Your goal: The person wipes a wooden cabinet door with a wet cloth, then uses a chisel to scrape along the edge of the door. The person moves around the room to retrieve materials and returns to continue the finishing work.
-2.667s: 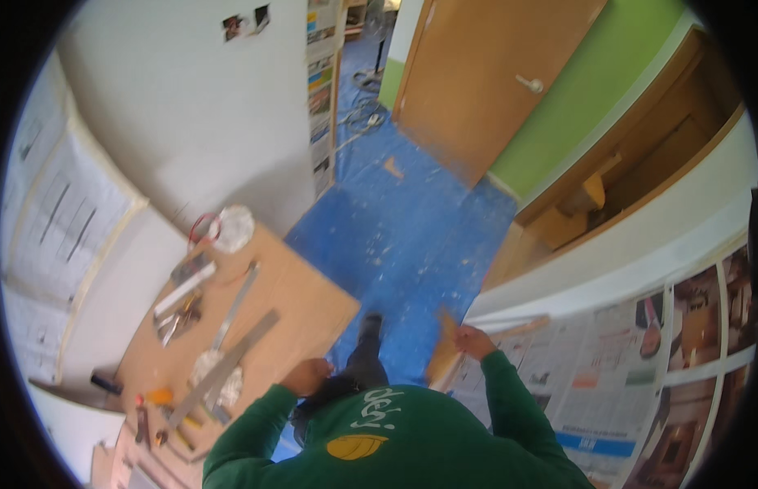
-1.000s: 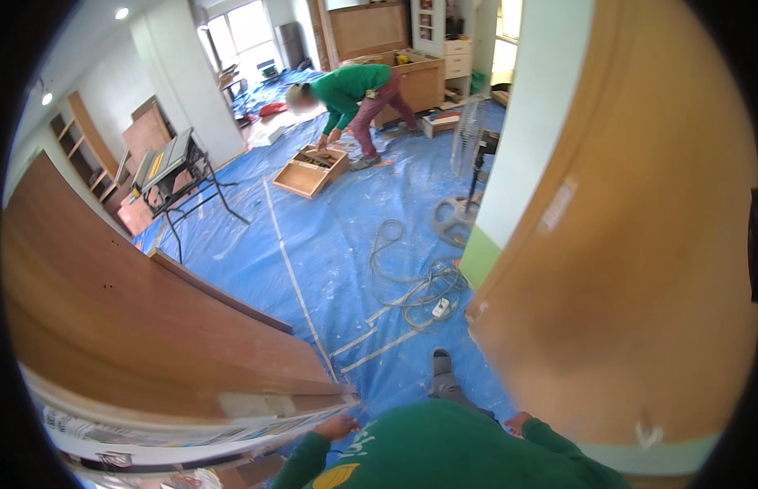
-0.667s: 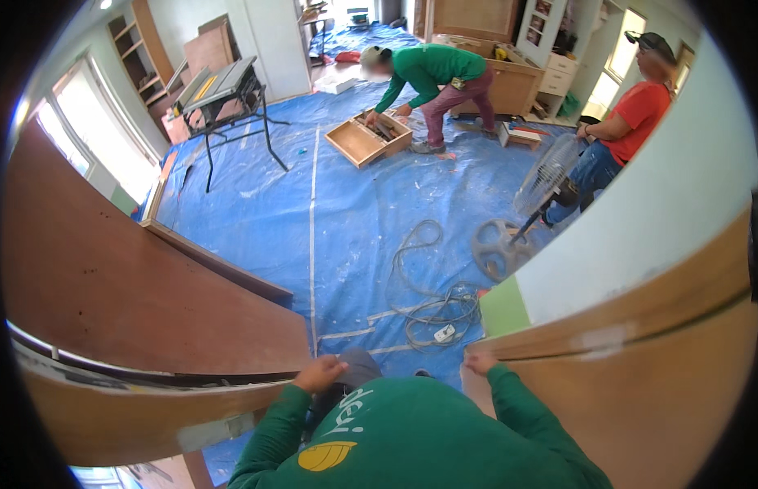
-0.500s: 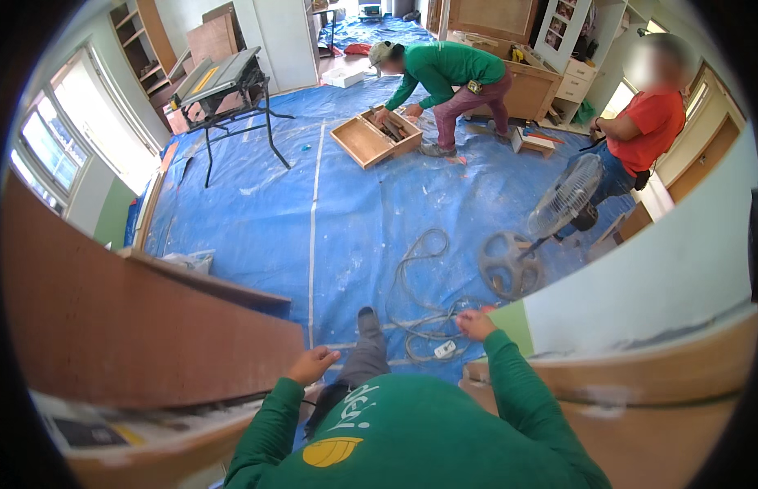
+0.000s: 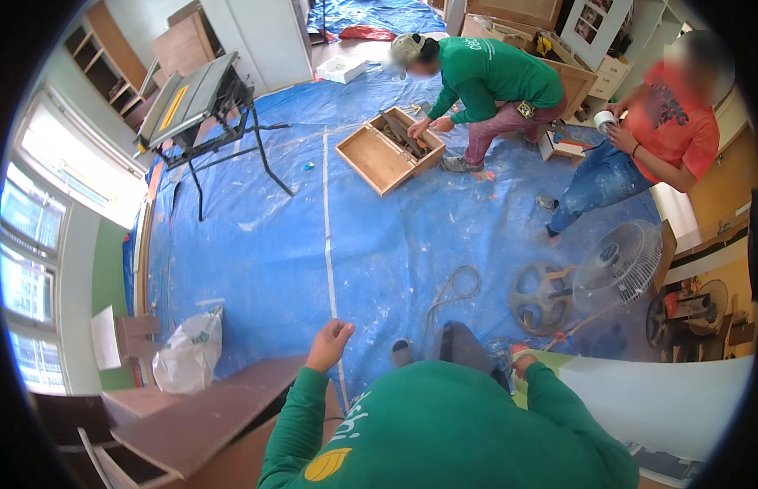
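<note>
The person looks down over their own green sweatshirt (image 5: 444,424) at a floor covered in blue tarpaulin (image 5: 265,244) speckled with white. The left hand (image 5: 328,344) is raised just above the near edge of a brown wooden board (image 5: 208,416) that lies at lower left, its fingers loosely curled and apart from the board, gripping nothing that can be seen. The right hand (image 5: 521,361) sits at the corner of a pale green and white panel (image 5: 656,399) running off to the lower right; it touches that corner, but whether its fingers close on the edge cannot be told, since the sleeve covers most of it. Between the two hands a dark shoe (image 5: 464,346) stands on the tarpaulin. A strip of white tape (image 5: 328,236) runs straight up the tarpaulin from near the left hand. A white plastic bag (image 5: 187,354) rests just beyond the board's far end. A coiled cable (image 5: 452,289) lies near the shoe, and beside it on the right stand a floor fan (image 5: 619,265) and a round spoked base (image 5: 542,297). Farther off, a person in a green top (image 5: 489,77) bends over an open wooden box (image 5: 389,151), one hand in it, while another person in a red shirt (image 5: 668,122) sits at right holding a roll of tape (image 5: 605,121). A table saw on a black stand (image 5: 195,102) stands at upper left, near the windows (image 5: 37,244).
</note>
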